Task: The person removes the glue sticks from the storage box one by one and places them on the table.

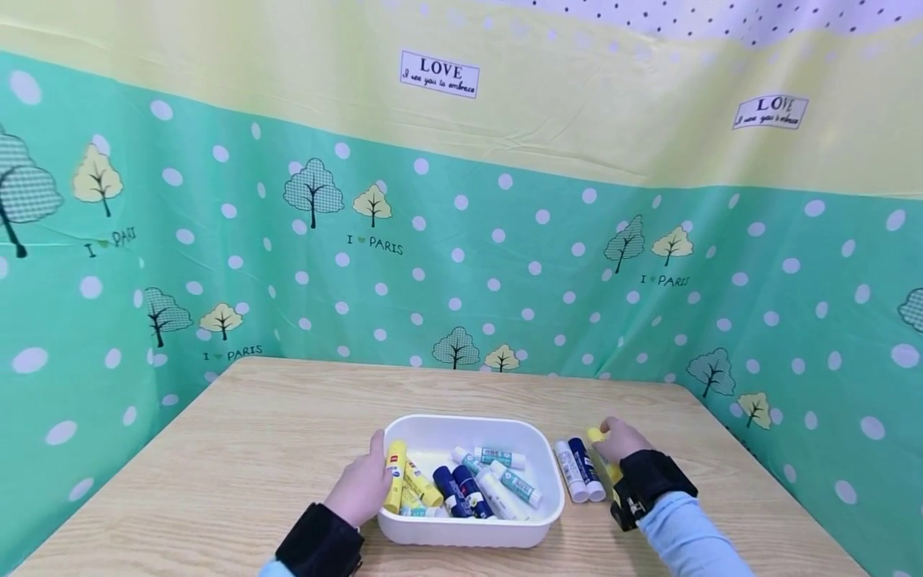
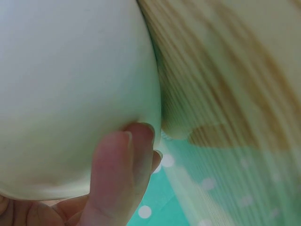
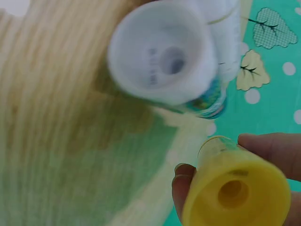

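Observation:
My left hand grips the left wall of a white plastic basin. Its fingers lie against the basin's outside in the left wrist view. Several glue sticks lie inside: yellow ones at the left, navy ones in the middle, white-and-teal ones to the right. Right of the basin, my right hand pinches a yellow glue stick between thumb and fingers. Beside it on the table lie a navy glue stick and a white glue stick.
The wooden table holds the basin near its front. A green and yellow patterned curtain hangs behind the table and along both sides.

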`<state>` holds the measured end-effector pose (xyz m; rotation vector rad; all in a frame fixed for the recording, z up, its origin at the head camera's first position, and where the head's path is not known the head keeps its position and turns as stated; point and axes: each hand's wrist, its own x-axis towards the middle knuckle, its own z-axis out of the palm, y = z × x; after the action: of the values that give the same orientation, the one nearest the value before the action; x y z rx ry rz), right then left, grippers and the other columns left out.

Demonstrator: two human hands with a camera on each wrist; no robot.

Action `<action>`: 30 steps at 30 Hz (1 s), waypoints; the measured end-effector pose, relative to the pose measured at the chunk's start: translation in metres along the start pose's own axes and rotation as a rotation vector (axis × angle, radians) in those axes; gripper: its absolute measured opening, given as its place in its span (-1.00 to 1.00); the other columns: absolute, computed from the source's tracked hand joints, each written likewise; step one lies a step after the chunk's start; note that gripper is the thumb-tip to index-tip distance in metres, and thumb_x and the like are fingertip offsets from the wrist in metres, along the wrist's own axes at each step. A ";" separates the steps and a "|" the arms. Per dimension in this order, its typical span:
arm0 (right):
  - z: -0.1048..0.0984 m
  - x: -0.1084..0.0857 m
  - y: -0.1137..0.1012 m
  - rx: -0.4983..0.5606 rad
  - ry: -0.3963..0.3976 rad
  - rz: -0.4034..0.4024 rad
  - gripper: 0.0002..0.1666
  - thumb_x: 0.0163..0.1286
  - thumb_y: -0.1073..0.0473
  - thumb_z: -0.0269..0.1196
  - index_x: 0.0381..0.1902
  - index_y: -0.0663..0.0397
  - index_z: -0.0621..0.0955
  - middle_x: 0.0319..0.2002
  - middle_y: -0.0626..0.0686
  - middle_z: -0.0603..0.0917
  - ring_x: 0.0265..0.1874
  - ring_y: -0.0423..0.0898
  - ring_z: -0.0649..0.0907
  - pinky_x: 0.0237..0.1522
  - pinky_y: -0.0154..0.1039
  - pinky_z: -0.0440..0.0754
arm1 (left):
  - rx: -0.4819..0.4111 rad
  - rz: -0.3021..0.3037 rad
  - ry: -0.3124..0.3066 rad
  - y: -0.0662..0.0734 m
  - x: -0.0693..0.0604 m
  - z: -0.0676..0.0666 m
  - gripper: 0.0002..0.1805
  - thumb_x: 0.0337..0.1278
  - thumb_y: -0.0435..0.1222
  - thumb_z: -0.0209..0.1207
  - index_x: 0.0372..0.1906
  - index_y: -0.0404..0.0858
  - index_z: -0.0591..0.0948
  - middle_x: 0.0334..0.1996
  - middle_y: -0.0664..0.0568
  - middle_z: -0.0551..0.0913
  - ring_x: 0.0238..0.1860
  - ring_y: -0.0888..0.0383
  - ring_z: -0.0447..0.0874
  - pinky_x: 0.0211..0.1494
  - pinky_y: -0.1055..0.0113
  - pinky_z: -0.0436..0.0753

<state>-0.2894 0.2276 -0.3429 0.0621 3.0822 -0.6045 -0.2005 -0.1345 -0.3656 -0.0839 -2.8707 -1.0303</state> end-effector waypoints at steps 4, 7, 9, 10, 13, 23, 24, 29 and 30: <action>0.005 0.002 0.006 -0.006 -0.004 0.000 -0.56 0.04 0.16 0.13 -0.17 0.38 0.41 -0.29 0.29 0.51 -0.39 0.02 0.48 -0.36 -0.17 0.41 | 0.000 0.001 -0.001 0.000 0.000 0.000 -0.39 0.03 -0.44 -0.17 0.21 -0.53 -0.05 -0.42 -0.34 0.53 -0.65 0.13 0.44 -0.62 0.37 0.37; 0.008 0.003 0.007 0.002 -0.027 0.028 -0.54 0.06 0.14 0.14 -0.14 0.37 0.41 -0.26 0.29 0.51 -0.37 0.03 0.48 -0.33 -0.15 0.41 | -0.001 -0.003 -0.004 0.001 -0.001 0.000 -0.39 0.02 -0.44 -0.17 0.21 -0.52 -0.05 -0.41 -0.34 0.53 -0.65 0.13 0.44 -0.63 0.37 0.37; 0.009 0.003 0.007 -0.001 -0.032 0.033 -0.53 0.06 0.13 0.14 -0.13 0.36 0.42 -0.24 0.30 0.51 -0.37 0.03 0.48 -0.32 -0.14 0.41 | -0.001 -0.006 -0.005 0.001 -0.001 0.000 -0.39 0.03 -0.43 -0.17 0.21 -0.52 -0.05 -0.40 -0.34 0.53 -0.65 0.14 0.43 -0.62 0.37 0.37; 0.010 0.003 0.007 -0.001 -0.034 0.034 -0.54 0.06 0.13 0.13 -0.13 0.36 0.42 -0.24 0.30 0.51 -0.37 0.03 0.48 -0.32 -0.14 0.41 | -0.004 -0.008 -0.006 0.001 -0.001 0.000 -0.39 0.03 -0.43 -0.18 0.21 -0.52 -0.06 -0.41 -0.34 0.53 -0.66 0.14 0.43 -0.63 0.37 0.36; 0.011 0.003 0.006 -0.007 -0.035 0.024 -0.54 0.07 0.12 0.13 -0.14 0.36 0.43 -0.23 0.31 0.51 -0.35 0.03 0.48 -0.29 -0.13 0.42 | -0.008 -0.010 -0.005 0.001 -0.001 0.000 -0.39 0.04 -0.43 -0.18 0.22 -0.52 -0.07 -0.41 -0.33 0.53 -0.66 0.14 0.42 -0.63 0.37 0.36; 0.013 0.003 0.002 0.012 -0.055 0.072 -0.53 0.10 0.14 0.11 -0.08 0.37 0.41 -0.16 0.34 0.49 -0.33 0.04 0.48 -0.28 -0.13 0.40 | -0.005 -0.003 0.006 0.001 -0.001 0.001 -0.38 0.02 -0.43 -0.17 0.21 -0.52 -0.05 -0.40 -0.33 0.53 -0.65 0.14 0.42 -0.62 0.37 0.35; 0.014 0.003 0.002 0.013 -0.054 0.077 -0.53 0.10 0.14 0.11 -0.08 0.36 0.41 -0.16 0.34 0.49 -0.33 0.04 0.48 -0.28 -0.14 0.40 | -0.004 -0.004 0.007 0.001 -0.001 0.001 -0.38 0.02 -0.43 -0.17 0.21 -0.52 -0.05 -0.41 -0.32 0.53 -0.65 0.13 0.42 -0.62 0.37 0.35; 0.016 0.004 0.003 0.018 -0.048 0.085 -0.54 0.10 0.16 0.11 -0.07 0.36 0.41 -0.17 0.33 0.49 -0.36 0.03 0.47 -0.32 -0.16 0.40 | -0.003 -0.005 0.009 0.001 -0.002 0.001 -0.38 0.01 -0.43 -0.17 0.21 -0.52 -0.05 -0.42 -0.32 0.53 -0.66 0.13 0.41 -0.63 0.37 0.34; 0.016 0.004 0.003 0.019 -0.049 0.085 -0.54 0.10 0.16 0.11 -0.07 0.36 0.41 -0.18 0.33 0.49 -0.36 0.03 0.47 -0.33 -0.16 0.40 | -0.002 -0.005 0.007 0.001 -0.002 0.001 -0.38 0.01 -0.43 -0.17 0.21 -0.52 -0.05 -0.42 -0.32 0.53 -0.66 0.13 0.41 -0.63 0.37 0.34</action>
<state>-0.2936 0.2245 -0.3588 0.1746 3.0095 -0.6216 -0.1989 -0.1332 -0.3657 -0.0727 -2.8648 -1.0323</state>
